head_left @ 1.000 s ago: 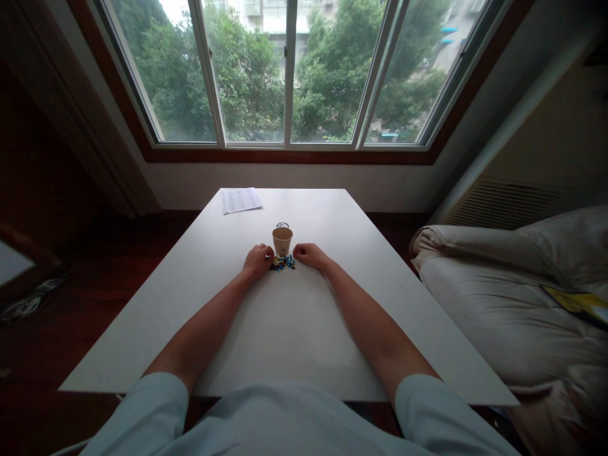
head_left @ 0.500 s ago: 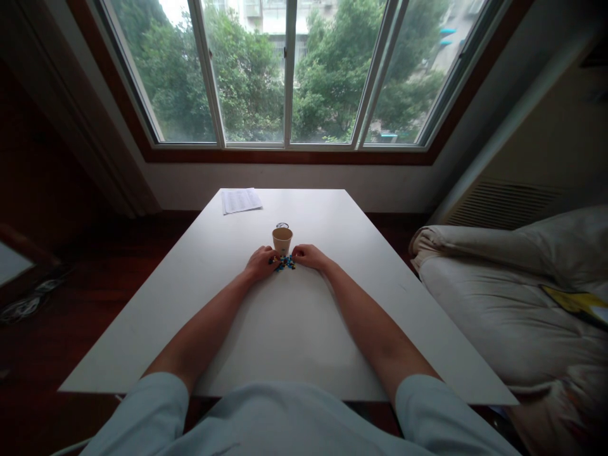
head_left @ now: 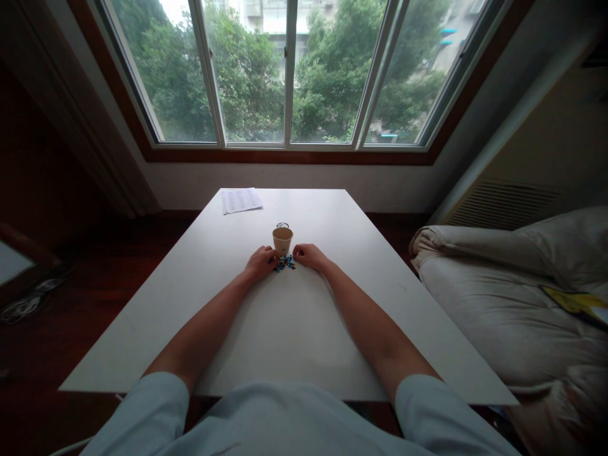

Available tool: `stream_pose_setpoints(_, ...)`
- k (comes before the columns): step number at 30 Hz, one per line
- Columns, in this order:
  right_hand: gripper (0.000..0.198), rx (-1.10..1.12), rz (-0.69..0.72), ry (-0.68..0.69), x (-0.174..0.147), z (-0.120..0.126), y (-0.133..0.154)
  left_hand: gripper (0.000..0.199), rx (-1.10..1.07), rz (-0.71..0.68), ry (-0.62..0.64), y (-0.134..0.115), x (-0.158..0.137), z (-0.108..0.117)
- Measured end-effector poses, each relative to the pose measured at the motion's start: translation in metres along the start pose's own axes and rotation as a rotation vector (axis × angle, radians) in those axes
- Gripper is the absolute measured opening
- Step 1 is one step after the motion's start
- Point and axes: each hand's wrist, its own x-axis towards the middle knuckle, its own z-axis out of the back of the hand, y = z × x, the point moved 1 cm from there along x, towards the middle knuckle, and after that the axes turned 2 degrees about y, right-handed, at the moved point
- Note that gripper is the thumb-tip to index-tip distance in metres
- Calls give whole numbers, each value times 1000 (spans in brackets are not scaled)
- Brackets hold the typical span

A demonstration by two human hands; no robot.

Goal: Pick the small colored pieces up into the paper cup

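Note:
A small pile of blue, black and yellow pieces [head_left: 285, 263] lies on the white table [head_left: 289, 335], too small to name exactly. My left hand [head_left: 262, 261] rests at the pile's left side with its fingers curled together; what they pinch is too small to make out. On the right side, my right hand [head_left: 308, 254] has its thumb and fingertips bent together near the pieces, and I cannot see what is between them. Just behind the pile stands an upright brown paper cup [head_left: 282, 241], between my two hands. Its inside bottom is hidden.
Behind the cup lies a thin dark looped item [head_left: 282, 225]. Printed paper sheets [head_left: 242, 201] are at the table's far left. A cushioned beige sofa [head_left: 513, 304] stands to the right, and a wide window [head_left: 287, 76] is ahead.
My hands shift only slightly beside the pile. Dark pieces at my left fingertips are less visible now. The cup stays in place.

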Motion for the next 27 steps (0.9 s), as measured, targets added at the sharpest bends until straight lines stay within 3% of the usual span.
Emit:
stream_pose_setpoints(6, 16, 1, -64, -100, 3, -3, -6, 18, -18, 5, -1, 1, -1, 0)
stream_pose_setpoints(10, 20, 17, -27, -158, 2, -2, -13, 19, -31, 1, -13, 3, -2, -1)
stream_pose_setpoints(18, 21, 131, 110, -49, 0, -1, -18, 19, -32, -3, -10, 3, -2, 0)
stream_pose_setpoints(27, 20, 133, 139, -13, -3, 1, -12, 19, -36, -3, -14, 4, -2, -1)
